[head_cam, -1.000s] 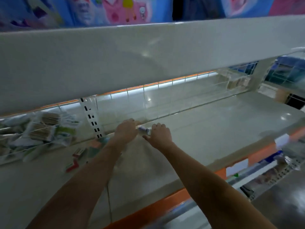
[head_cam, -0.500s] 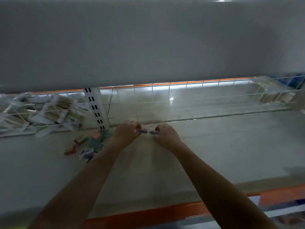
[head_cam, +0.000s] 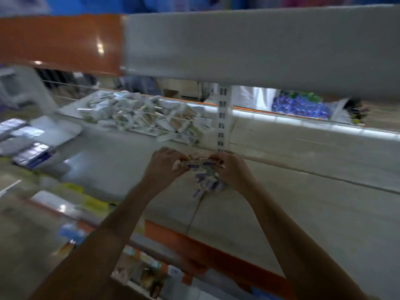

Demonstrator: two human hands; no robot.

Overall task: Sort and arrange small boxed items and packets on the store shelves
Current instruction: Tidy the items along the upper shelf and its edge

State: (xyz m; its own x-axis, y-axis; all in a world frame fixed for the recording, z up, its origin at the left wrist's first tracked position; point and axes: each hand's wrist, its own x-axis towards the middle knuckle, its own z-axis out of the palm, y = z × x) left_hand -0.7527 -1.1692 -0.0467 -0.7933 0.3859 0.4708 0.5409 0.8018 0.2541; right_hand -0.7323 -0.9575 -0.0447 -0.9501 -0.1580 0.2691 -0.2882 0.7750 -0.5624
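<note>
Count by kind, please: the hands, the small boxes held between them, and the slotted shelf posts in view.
Hands: 2, left hand and right hand
Small white-and-purple cardboard boxes pinched between them: 2
Slotted white metal shelf post: 1
Total: 5
The loose pile of boxes beneath is too blurred to count.

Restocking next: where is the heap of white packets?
Head view, upper left: white packets lie behind a wire fence, left of the slotted upright, beyond both hands.
</note>
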